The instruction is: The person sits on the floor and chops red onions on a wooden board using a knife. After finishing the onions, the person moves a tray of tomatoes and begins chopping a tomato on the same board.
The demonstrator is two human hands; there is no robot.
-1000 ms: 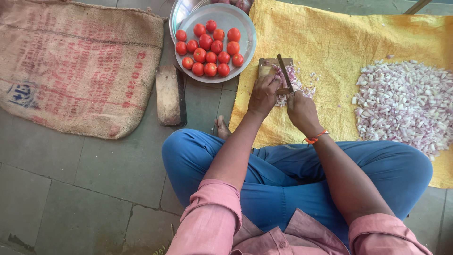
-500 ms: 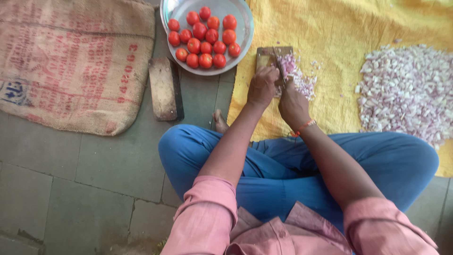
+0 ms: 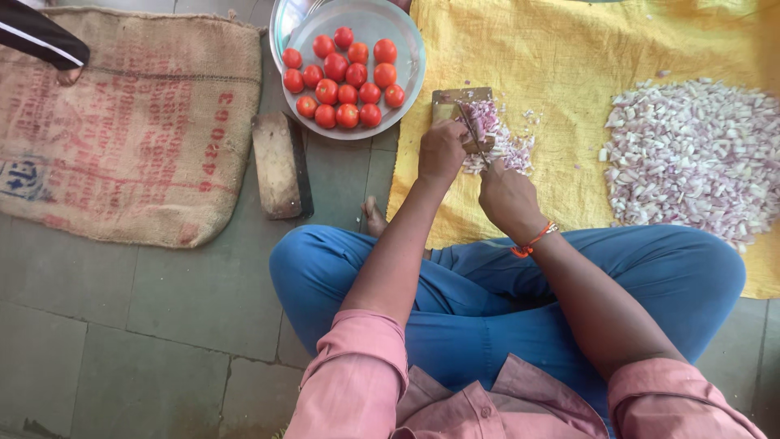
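Onion pieces (image 3: 486,122) under closed left hand (image 3: 441,152); right hand (image 3: 505,195) grips knife (image 3: 471,132).

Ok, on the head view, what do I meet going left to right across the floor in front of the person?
Burlap sack → wooden block → metal bowl of tomatoes → small chopping board where the left hand and the knife-holding right hand work → large heap of chopped onion on the yellow cloth.

A small wooden chopping board (image 3: 452,103) lies flat on yellow cloth, pale purple chopped onion (image 3: 487,122) heaped on it beneath a tilted knife (image 3: 470,130).
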